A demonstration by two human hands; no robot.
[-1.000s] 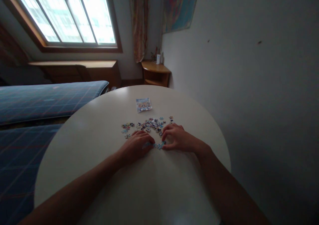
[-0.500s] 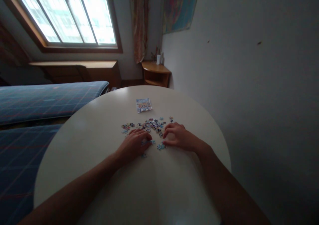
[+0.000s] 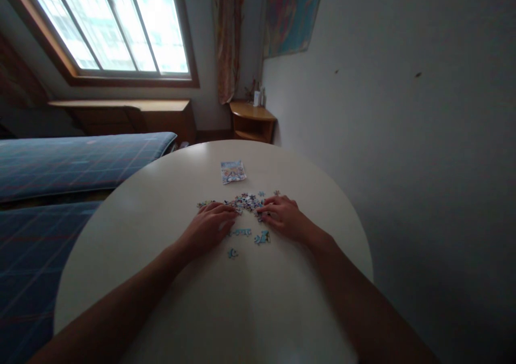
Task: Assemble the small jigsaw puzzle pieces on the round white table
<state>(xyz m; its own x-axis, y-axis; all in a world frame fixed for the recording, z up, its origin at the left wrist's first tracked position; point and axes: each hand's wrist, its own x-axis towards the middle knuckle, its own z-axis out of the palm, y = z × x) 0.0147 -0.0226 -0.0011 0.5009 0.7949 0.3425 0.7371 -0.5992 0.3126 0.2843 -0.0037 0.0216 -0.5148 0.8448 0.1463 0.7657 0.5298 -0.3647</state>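
Left hand (image 3: pixel 207 225) and right hand (image 3: pixel 285 217) lie palm-down on the bench (image 3: pixel 153 213), flanking the far puzzle-piece pile (image 3: pixel 246 201); fingers loosely curled, any pinch indiscernible; the blue strip (image 3: pixel 241 232), long axis left-right, lies just nearward of the left fingertips

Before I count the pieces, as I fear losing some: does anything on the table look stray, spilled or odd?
Nothing looks spilled or damaged. The puzzle pieces lie in a loose heap by the left hand and right hand; one blue piece lies alone nearer the person.
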